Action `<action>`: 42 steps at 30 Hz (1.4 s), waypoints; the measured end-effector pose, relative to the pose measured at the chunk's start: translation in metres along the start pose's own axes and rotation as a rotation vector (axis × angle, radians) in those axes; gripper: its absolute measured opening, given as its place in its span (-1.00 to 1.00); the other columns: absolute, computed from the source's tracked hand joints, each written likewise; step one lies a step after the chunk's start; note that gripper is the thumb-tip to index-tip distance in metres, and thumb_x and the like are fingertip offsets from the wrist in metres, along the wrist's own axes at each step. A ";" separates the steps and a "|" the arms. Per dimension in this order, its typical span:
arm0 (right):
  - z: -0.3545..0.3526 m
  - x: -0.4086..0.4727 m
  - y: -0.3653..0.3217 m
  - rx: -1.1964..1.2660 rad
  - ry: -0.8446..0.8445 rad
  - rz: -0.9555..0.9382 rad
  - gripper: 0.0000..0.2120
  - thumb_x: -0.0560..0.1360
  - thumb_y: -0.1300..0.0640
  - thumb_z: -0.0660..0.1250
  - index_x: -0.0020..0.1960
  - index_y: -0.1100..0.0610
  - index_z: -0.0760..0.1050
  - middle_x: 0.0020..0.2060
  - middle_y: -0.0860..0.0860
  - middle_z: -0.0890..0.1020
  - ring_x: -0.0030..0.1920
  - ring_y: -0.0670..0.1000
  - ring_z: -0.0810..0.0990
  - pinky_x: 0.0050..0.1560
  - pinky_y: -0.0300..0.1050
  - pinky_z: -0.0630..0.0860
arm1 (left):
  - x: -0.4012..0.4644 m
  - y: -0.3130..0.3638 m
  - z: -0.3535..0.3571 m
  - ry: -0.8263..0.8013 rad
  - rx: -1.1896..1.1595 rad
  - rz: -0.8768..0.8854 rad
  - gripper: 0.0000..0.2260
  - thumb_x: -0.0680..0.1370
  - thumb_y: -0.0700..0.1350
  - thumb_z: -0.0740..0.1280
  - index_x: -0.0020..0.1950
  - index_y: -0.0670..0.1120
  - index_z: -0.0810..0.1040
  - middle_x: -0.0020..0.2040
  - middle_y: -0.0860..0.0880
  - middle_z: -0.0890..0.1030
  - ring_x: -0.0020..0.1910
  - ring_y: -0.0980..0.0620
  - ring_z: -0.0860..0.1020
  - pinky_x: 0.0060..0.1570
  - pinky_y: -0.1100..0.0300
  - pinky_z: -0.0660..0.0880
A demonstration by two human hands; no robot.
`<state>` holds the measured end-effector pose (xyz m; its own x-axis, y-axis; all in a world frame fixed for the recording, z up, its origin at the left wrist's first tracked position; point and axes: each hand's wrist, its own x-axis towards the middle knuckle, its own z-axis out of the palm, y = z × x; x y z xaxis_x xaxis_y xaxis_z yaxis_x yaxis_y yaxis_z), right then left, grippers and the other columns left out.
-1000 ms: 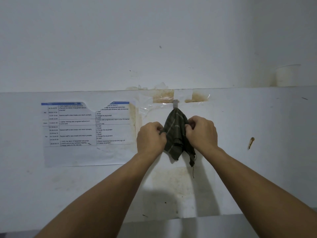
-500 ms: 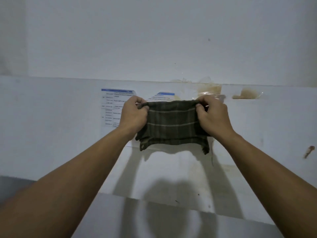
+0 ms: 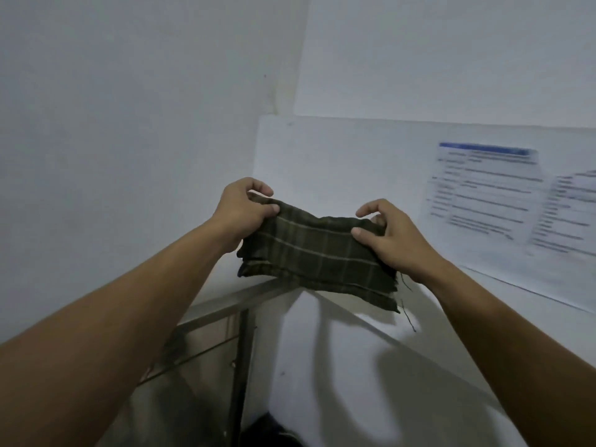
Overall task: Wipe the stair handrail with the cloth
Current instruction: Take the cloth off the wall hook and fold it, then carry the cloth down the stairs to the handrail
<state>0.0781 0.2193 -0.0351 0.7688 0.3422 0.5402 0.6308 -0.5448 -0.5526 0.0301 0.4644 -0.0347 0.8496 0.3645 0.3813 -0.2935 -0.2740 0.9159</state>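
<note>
A dark green plaid cloth, folded into a flat band, is stretched in the air between both hands. My left hand pinches its upper left corner and my right hand grips its right end. Loose threads hang from the cloth's lower right edge. Below the cloth a grey metal stair handrail slopes down to the left, with a dark upright post under it. The cloth hangs just above the rail's upper end; whether they touch I cannot tell.
A white half-wall runs to the right and carries a taped paper schedule with a blue header. A plain grey wall closes the left side at a corner. Dim stairs lie below the rail.
The cloth came off its wall hook and was spread between both hands. My view has swung left, so the schedule is now at the right and the corner and handrail have come into sight.
</note>
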 end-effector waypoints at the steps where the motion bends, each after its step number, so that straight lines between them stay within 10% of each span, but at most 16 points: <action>1: 0.025 0.009 -0.008 0.046 -0.039 -0.004 -0.79 0.46 0.02 0.38 0.05 -0.06 0.44 -0.15 0.04 0.53 -0.07 0.10 0.55 -0.08 -0.02 0.49 | 0.000 -0.012 -0.026 0.020 0.013 -0.027 -0.79 0.47 -0.26 0.41 0.08 -0.16 0.53 -0.07 -0.15 0.60 -0.21 -0.03 0.58 -0.14 0.09 0.57; 10: 0.230 0.048 -0.100 0.218 -0.442 -0.157 -0.87 0.55 0.22 0.24 -0.13 0.03 0.41 -0.20 0.30 0.61 -0.25 0.22 0.55 -0.25 0.12 0.50 | -0.063 -0.098 -0.245 0.300 0.204 -0.234 -0.77 0.47 -0.44 0.28 -0.09 -0.10 0.47 0.00 -0.14 0.54 -0.09 -0.05 0.52 -0.08 0.12 0.55; 18: 0.390 0.019 -0.211 0.393 -0.785 -0.405 -0.72 0.56 0.30 0.19 -0.09 0.09 0.64 -0.09 0.00 0.64 -0.04 0.07 0.59 -0.07 0.02 0.55 | -0.184 -0.122 -0.355 0.708 0.453 -0.438 -0.74 0.53 -0.37 0.25 -0.16 -0.11 0.68 -0.10 -0.02 0.62 -0.05 0.04 0.54 -0.10 0.27 0.47; 24: 0.452 -0.039 -0.295 0.570 -1.050 -0.651 -0.82 0.47 0.21 0.40 0.07 0.12 0.60 -0.06 0.01 0.63 -0.04 -0.02 0.60 0.00 -0.09 0.59 | -0.288 -0.112 -0.381 1.012 0.604 -0.569 -0.75 0.50 -0.30 0.32 0.14 -0.11 0.62 0.04 -0.05 0.61 0.02 -0.01 0.57 -0.26 0.37 0.47; 29: 0.479 -0.104 -0.357 0.635 -1.216 -0.893 -0.65 0.40 0.26 0.46 0.18 0.13 0.57 0.00 0.03 0.63 0.00 0.00 0.61 0.08 -0.08 0.59 | -0.382 -0.090 -0.373 1.192 0.800 -0.692 -0.60 0.40 -0.29 0.46 0.22 -0.09 0.57 0.16 -0.04 0.58 0.12 0.01 0.54 0.17 0.10 0.51; 42: 0.488 -0.315 -0.541 0.875 -1.282 -1.391 -0.67 0.48 0.25 0.36 0.21 0.00 0.57 0.04 0.08 0.51 0.04 0.05 0.50 0.13 -0.14 0.44 | -0.597 -0.006 -0.380 1.690 1.004 -0.885 -0.66 0.45 -0.32 0.41 0.19 -0.08 0.61 0.16 -0.05 0.59 0.17 0.00 0.51 0.19 0.18 0.45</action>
<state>-0.4537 0.7801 -0.2157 -0.7729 0.5385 0.3356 0.2999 0.7762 -0.5547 -0.6418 0.5868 -0.2195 -0.6654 0.7060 0.2427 0.6056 0.3202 0.7285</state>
